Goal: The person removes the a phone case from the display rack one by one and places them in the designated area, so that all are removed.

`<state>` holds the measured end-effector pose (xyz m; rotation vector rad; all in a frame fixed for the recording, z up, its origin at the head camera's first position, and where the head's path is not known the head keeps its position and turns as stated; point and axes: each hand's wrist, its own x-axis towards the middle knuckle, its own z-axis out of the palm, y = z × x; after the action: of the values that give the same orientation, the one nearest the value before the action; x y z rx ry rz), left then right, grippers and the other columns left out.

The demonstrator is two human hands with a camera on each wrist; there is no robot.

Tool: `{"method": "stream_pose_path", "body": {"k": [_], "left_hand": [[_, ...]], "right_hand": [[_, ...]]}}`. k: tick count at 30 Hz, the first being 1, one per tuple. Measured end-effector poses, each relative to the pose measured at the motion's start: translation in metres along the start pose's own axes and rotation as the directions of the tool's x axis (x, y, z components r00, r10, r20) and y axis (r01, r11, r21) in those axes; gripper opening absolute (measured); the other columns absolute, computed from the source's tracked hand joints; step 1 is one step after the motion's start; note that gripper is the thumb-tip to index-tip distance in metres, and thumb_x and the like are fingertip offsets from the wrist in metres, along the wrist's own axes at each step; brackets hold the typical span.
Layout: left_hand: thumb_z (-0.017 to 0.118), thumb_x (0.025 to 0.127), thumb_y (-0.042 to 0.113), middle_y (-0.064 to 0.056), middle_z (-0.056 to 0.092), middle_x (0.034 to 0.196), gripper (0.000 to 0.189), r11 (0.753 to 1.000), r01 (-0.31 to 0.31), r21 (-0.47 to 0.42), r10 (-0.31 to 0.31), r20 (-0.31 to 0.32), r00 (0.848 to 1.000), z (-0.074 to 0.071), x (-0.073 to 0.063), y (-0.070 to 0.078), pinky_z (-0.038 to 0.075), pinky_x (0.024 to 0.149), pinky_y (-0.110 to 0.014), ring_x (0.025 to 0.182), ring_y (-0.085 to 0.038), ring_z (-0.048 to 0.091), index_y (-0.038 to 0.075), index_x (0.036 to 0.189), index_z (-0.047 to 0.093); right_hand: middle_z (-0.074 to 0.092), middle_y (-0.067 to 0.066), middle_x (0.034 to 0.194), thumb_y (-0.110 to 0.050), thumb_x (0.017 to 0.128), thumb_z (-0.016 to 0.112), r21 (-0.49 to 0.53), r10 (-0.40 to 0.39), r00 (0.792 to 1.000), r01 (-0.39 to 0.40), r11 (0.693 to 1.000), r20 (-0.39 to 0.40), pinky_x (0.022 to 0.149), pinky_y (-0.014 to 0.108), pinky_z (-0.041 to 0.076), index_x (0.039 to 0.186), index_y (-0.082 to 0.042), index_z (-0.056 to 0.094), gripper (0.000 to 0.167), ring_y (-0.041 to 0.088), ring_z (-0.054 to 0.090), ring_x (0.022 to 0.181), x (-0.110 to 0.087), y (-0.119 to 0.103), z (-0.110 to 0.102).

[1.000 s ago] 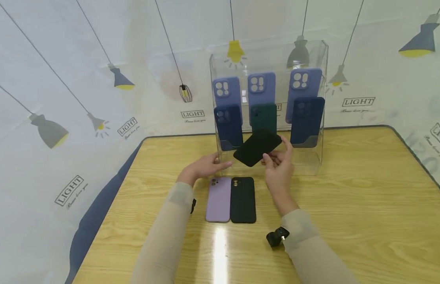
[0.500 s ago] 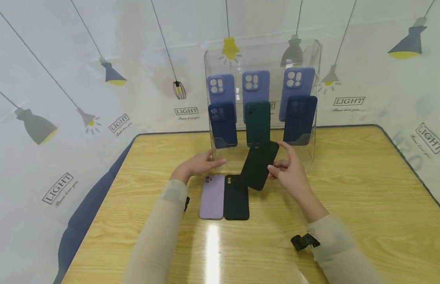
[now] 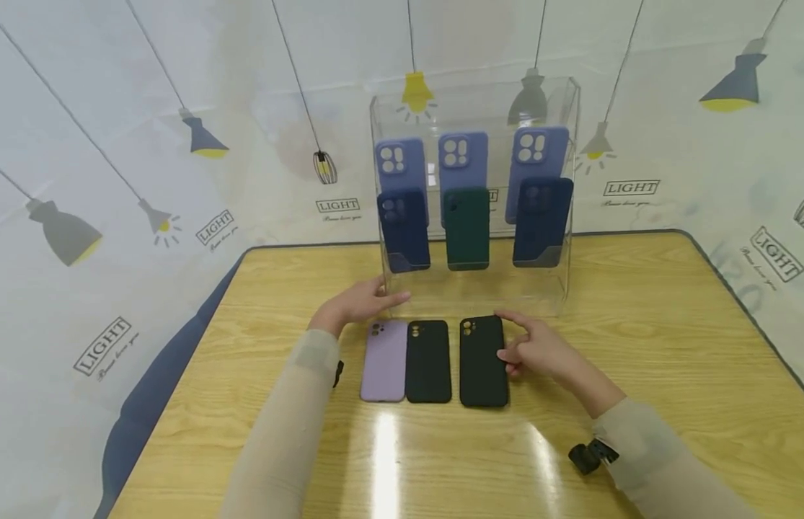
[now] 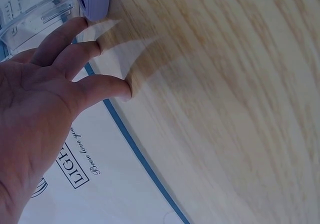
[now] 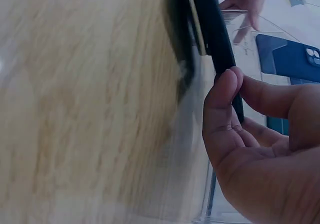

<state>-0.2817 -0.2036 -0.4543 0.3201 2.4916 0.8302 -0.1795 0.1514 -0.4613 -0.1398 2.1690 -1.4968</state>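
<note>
My right hand [image 3: 541, 353] pinches the right edge of a black phone case [image 3: 482, 360], its camera cutout at the top left. In the right wrist view the case [image 5: 217, 31] is edge-on between thumb and fingers, tilted close over the wood. To its left, a second black phone case [image 3: 428, 364] lies flat beside a lilac phone case [image 3: 383, 364]. My left hand [image 3: 359, 303] rests by the lower left corner of a clear acrylic stand [image 3: 453, 306], thumb stretched out. The left wrist view shows that hand [image 4: 50, 89] with fingers loosely bent and nothing held.
Three periwinkle phone cases [image 3: 464, 155] stand in the rack's upper row. Below them are two navy cases [image 3: 404, 231] and a dark green case [image 3: 467, 231]. The wooden table [image 3: 635, 324] meets a lamp-patterned wall covering [image 3: 272, 108] behind the stand.
My right hand has brought the black case down from in front of the stand, turning it upright in line with the other two. The left hand has stayed at the stand's corner.
</note>
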Motion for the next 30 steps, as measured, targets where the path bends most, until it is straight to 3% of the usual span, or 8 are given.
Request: {"method": "stream_pose_path", "body": {"k": [9,17,30], "left_hand": [[0.051,0.096,0.083,-0.024,0.040,0.169,0.111,1.000,-0.001,-0.013,0.001,0.005,1.000,0.002,-0.002,0.003,0.038,0.127,-0.056,0.155,-0.040,0.044,0.014,0.173,0.011],[0.051,0.096,0.082,-0.024,0.039,0.169,0.110,1.000,0.004,0.001,-0.004,0.004,1.000,0.000,-0.004,0.004,0.038,0.127,-0.056,0.156,-0.040,0.042,0.014,0.173,0.011],[0.051,0.098,0.080,-0.025,0.039,0.169,0.109,1.000,0.016,0.001,-0.016,0.004,1.000,0.000,-0.003,0.003,0.037,0.128,-0.056,0.156,-0.040,0.042,0.012,0.173,0.010]], "right_hand": [[0.065,0.006,0.069,0.001,0.102,0.062,0.017,0.039,0.998,-0.040,0.999,0.053,0.062,0.031,0.057,0.170,0.000,0.013,0.083,0.015,0.062,0.063,0.012,0.008,0.005],[0.073,0.010,0.075,-0.002,0.100,0.067,-0.096,0.056,0.998,-0.052,0.994,0.031,0.063,0.032,0.062,0.166,0.006,0.023,0.080,0.015,0.067,0.063,0.017,0.001,0.006],[0.073,0.012,0.079,-0.006,0.101,0.070,-0.148,0.090,0.995,-0.084,0.985,0.034,0.063,0.032,0.062,0.163,0.006,0.032,0.073,0.015,0.068,0.062,0.019,-0.005,0.007]]}}
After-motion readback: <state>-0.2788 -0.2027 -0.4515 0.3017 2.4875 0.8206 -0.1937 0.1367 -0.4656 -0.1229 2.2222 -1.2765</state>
